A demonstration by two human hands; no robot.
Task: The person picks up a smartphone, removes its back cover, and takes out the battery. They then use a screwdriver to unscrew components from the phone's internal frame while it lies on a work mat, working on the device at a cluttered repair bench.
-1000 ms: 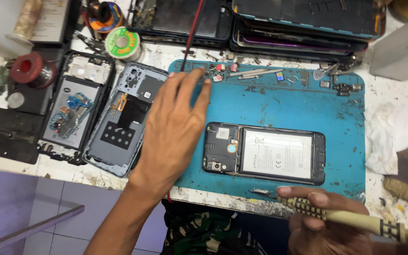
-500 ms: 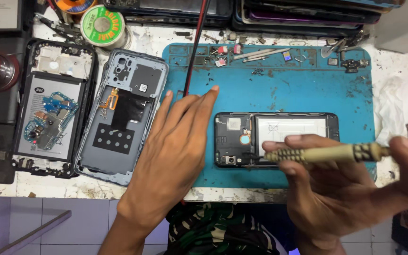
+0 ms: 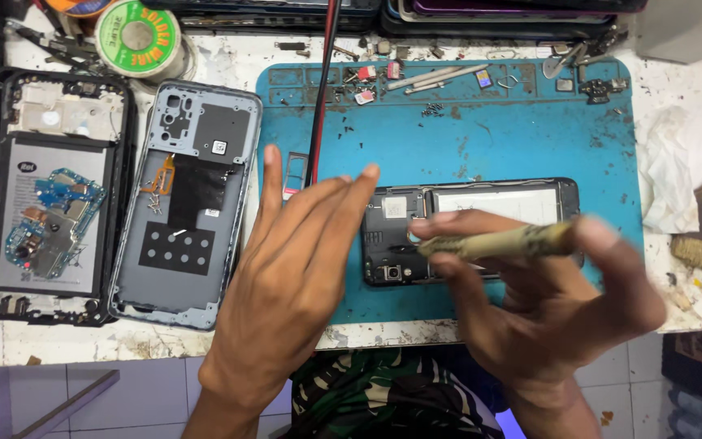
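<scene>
An opened black phone, its back off and its pale battery showing, lies right of centre in the frame on a blue work mat. The right hand is over its lower part, fingers closed round a worn, brownish tool handle whose tip points left toward the phone's camera end. The left hand hovers flat in the middle of the frame, fingers spread and holding nothing, its tips just left of the phone. The mat's shallow tray slots along the top edge hold small screws, chips and tweezers. To the left on the white bench lie a grey back cover and a second opened phone, with a solder spool at upper left.
</scene>
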